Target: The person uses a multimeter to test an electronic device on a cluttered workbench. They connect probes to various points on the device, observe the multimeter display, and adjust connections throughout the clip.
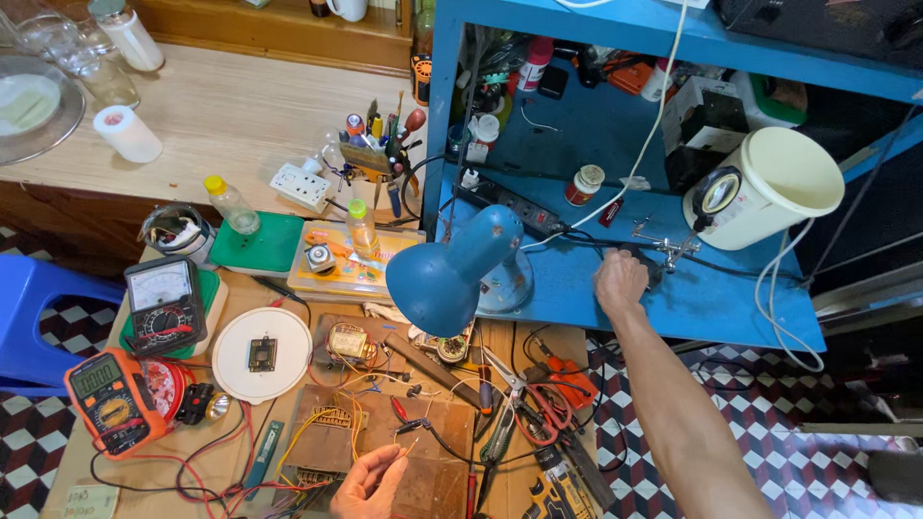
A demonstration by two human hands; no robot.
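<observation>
My right hand [621,281] reaches out onto the blue shelf [673,298] and closes over a dark object beside a small metal clip stand [670,249]; what it grips is mostly hidden. My left hand [370,483] is low at the front, pinching thin wires [409,449] above a brown circuit board [346,437]. A blue desk lamp [452,272] stands between the two hands, its shade tilted toward me.
An orange multimeter [111,402], an analog meter [162,305] and a white round plate [261,354] lie at left. Red-handled cutters [543,404], screwdrivers and tangled leads crowd the bench. A cream bucket [769,187] lies on the shelf. A blue stool [34,317] stands far left.
</observation>
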